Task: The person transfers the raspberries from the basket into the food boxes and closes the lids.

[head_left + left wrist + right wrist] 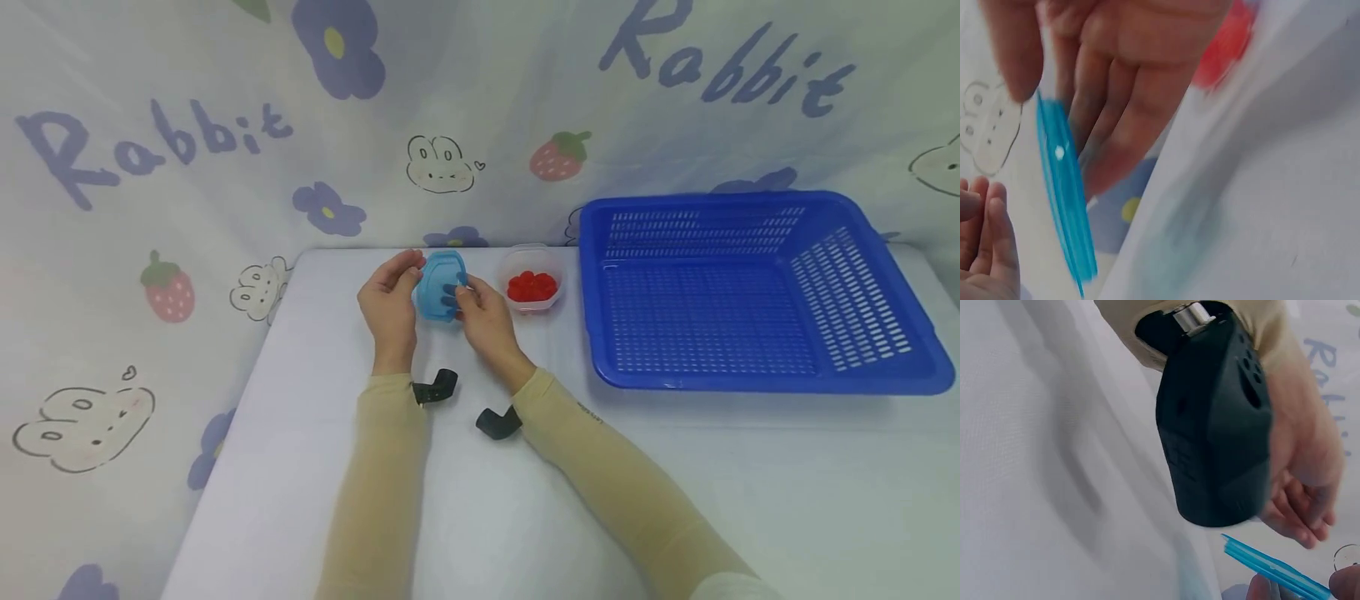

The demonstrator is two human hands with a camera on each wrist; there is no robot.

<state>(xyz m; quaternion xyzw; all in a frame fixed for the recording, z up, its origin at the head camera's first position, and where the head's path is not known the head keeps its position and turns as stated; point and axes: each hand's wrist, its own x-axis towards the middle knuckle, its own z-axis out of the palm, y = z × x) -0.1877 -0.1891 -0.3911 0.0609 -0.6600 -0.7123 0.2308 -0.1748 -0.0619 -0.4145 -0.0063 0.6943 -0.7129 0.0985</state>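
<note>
A translucent blue lid [441, 287] with a stepped rim stands on edge above the back of the table. My right hand [489, 323] pinches it between thumb and fingers, also seen edge-on in the left wrist view, where the right hand [1129, 75] is large and close. My left hand [392, 302] is raised at the lid's left side, its fingers loosely bent. A gap shows between the left hand [1297, 487] and the lid [1275, 569] in the right wrist view. Just right of my right hand sits a clear container [552, 260] with red pieces [532, 287] in it.
A big blue plastic basket [708, 387] stands at the right of the white table [480, 517]. Dark camera housings [444, 385] stick out from both sleeved wrists, low between the forearms. A printed curtain [480, 100] hangs behind the table's back edge.
</note>
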